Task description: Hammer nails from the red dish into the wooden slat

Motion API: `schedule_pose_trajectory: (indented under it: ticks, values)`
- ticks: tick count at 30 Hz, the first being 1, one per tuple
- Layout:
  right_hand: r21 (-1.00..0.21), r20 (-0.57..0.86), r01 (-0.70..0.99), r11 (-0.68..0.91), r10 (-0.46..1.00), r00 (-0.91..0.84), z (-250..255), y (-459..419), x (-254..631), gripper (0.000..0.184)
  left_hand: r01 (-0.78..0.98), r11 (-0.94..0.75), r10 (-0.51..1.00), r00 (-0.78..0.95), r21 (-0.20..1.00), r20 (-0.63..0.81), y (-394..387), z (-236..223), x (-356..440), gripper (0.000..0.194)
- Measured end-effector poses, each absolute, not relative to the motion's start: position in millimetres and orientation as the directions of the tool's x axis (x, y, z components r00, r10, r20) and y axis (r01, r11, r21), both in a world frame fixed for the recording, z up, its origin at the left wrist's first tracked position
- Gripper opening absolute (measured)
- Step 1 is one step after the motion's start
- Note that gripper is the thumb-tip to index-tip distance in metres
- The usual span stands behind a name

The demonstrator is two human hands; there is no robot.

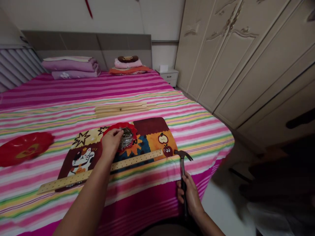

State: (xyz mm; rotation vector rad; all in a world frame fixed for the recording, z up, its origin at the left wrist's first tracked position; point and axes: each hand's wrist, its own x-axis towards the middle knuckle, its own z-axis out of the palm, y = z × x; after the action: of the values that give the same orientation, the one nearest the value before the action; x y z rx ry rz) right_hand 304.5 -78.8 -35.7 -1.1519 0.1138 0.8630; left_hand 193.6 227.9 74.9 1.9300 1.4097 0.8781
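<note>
1. The pile of nails [126, 137] lay in a red dish [131, 128] on a patterned cloth [150, 131] spread over the striped bed [73, 95]; the pile was metallic and tangled, and single nails could not be told apart
2. The left hand [111, 141] was on the near-left side of the pile, fingertips closed into it; whether a nail was already pinched between them could not be told
3. The perforated wooden strip [137, 159] lay just in front of the dish, running diagonally from lower left to upper right across the cloth, with a row of small holes along its length
4. The right hand [190, 195] was wrapped firmly around the handle of the hammer [182, 160], at the bed's near edge; the hammer head pointed away from the person, just beyond the strip's right end
5. Judged step: picking a nail from the dish, with the hammer held ready
6. Judged requirement for the next move: a single nail separated from the pile, set point-down on the strip and steadied upright by the left fingers, clear of the hammer's path
7. Further off, a bundle of plain wooden slats [120, 108] lay mid-bed, a second red dish [23, 147] lay at the left, and folded bedding [71, 65] sat at the headboard
</note>
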Motion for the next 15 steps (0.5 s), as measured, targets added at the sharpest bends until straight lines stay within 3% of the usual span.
schedule_pose_trajectory:
  ticks: [3,7,10,15]
  values:
    - [-0.754,-0.487,-0.642,0.138,0.539,0.688,-34.3,-78.6,304.1,0.048,0.365,-0.217,0.960,0.250,0.905,0.129,200.4,76.1,202.7,0.028]
    - [-0.763,-0.477,-0.629,0.145,0.531,0.701,-35.9,-79.6,303.8,0.047,0.178,-0.072,0.878,0.479,0.981,-0.023,155.3,54.9,224.5,0.030]
    - [-0.756,-0.476,-0.637,0.148,0.544,0.691,-37.4,-80.7,304.4,0.045,0.202,-0.039,0.833,0.547,0.979,-0.079,131.4,35.5,238.2,0.027]
    - [-0.758,-0.473,-0.637,0.142,0.554,0.686,-36.7,-81.6,305.0,0.040,0.270,-0.131,0.828,0.559,0.954,-0.045,119.0,25.9,246.3,0.020]
